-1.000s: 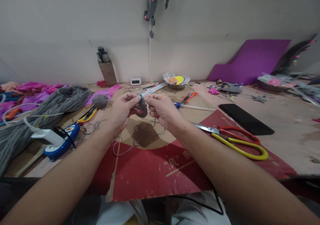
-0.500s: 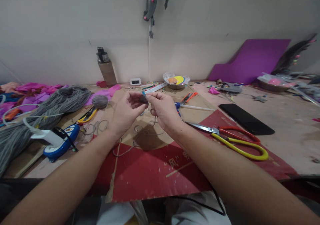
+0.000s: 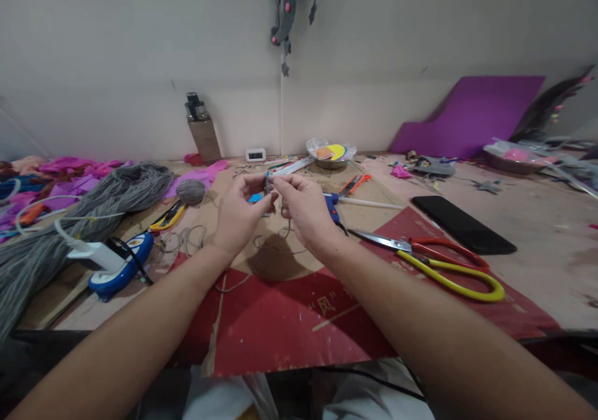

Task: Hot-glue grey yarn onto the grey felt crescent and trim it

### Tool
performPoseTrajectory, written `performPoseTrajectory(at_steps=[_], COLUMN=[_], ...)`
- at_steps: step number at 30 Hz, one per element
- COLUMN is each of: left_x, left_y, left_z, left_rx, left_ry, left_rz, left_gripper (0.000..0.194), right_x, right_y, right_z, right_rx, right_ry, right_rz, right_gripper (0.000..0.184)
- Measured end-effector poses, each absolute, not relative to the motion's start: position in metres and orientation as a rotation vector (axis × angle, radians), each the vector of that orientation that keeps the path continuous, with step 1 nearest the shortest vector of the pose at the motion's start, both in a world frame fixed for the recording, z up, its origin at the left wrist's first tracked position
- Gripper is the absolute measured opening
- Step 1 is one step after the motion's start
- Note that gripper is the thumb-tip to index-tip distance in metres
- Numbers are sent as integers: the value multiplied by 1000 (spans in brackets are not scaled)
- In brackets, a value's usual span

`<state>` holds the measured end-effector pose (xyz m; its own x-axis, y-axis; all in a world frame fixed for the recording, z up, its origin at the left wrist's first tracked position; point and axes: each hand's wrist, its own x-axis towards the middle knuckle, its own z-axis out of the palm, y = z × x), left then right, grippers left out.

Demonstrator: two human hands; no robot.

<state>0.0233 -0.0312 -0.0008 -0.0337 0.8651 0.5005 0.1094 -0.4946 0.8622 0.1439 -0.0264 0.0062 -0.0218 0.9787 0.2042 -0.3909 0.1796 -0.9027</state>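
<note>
Above the middle of the board, my left hand (image 3: pixel 239 214) is closed on a small grey piece (image 3: pixel 268 186) with a bit of blue at its top. My right hand (image 3: pixel 306 213) pinches at the same piece from the other side, fingertips close to those of the left. The piece is mostly covered by fingers, so its exact kind cannot be made out. Thin grey yarn (image 3: pixel 261 245) hangs below my right hand and trails in loops over the cardboard (image 3: pixel 275 320). A bright blue patch (image 3: pixel 255 198) shows between the left thumb and fingers.
To the right lie red-and-yellow scissors (image 3: pixel 430 261), a black phone (image 3: pixel 462 224) and a blue glue gun (image 3: pixel 332 207). On the left are a grey yarn skein (image 3: pixel 112 199), a small yarn ball (image 3: pixel 191 191), a yellow cutter (image 3: pixel 169 215) and a blue power strip (image 3: pixel 124 267).
The small grey piece has turned and now stands more upright, edge-on between my fingertips. The blue patch by my left hand shows more. The whole view has shifted slightly.
</note>
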Motion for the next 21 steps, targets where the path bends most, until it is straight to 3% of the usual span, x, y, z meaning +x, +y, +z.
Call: performPoseTrajectory(at_steps=[5, 21], left_x=[22, 27], left_y=[-27, -26], left_z=[0, 3], left_rx=[1401, 1148], left_ry=[876, 871], left_rz=[1530, 1661], left_gripper=[36, 12], right_x=[144, 143], right_y=[-26, -35], right_z=[5, 5], right_rx=[-718, -859], right_ry=[-1052, -1348], right_rz=[1292, 972], right_gripper=[9, 15])
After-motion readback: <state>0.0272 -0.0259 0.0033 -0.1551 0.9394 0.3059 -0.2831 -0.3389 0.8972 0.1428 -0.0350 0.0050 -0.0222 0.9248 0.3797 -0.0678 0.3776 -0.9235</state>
